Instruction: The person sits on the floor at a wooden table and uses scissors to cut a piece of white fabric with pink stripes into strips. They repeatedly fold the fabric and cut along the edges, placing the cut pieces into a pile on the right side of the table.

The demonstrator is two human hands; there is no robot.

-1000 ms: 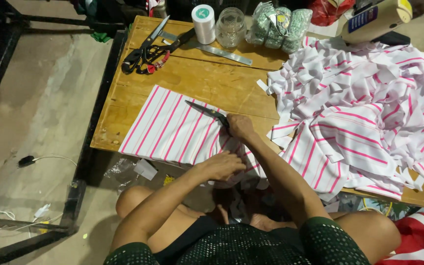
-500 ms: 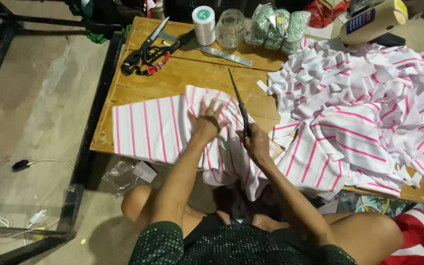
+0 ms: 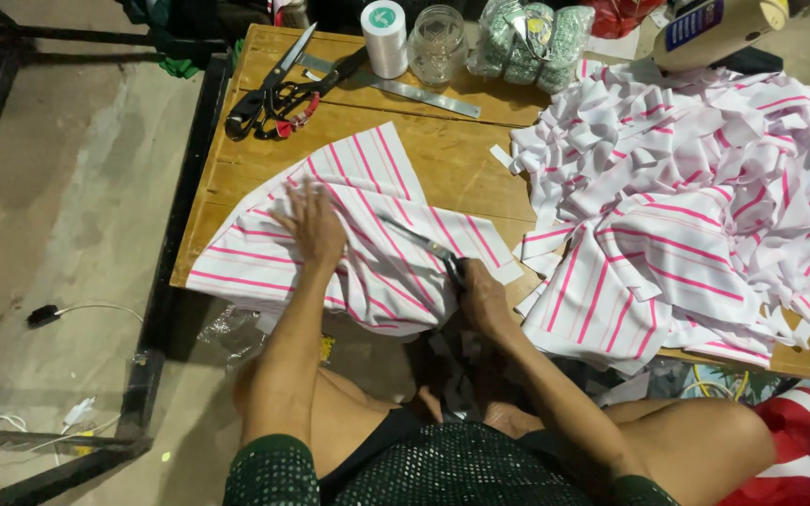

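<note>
Wooden table [image 3: 442, 159] carried the work at frame centre. Your left hand [image 3: 311, 225], released flat, had shifted onto the striped fabric piece [image 3: 367, 253]; your right hand [image 3: 482, 295] grasped scissors [image 3: 421, 245], now lowered across it.

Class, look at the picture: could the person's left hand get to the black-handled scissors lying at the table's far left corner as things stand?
Probably yes. The left hand lies flat on the striped cloth and holds nothing. Only bare table lies between it and the black-handled scissors, with nothing standing in the way.
</note>
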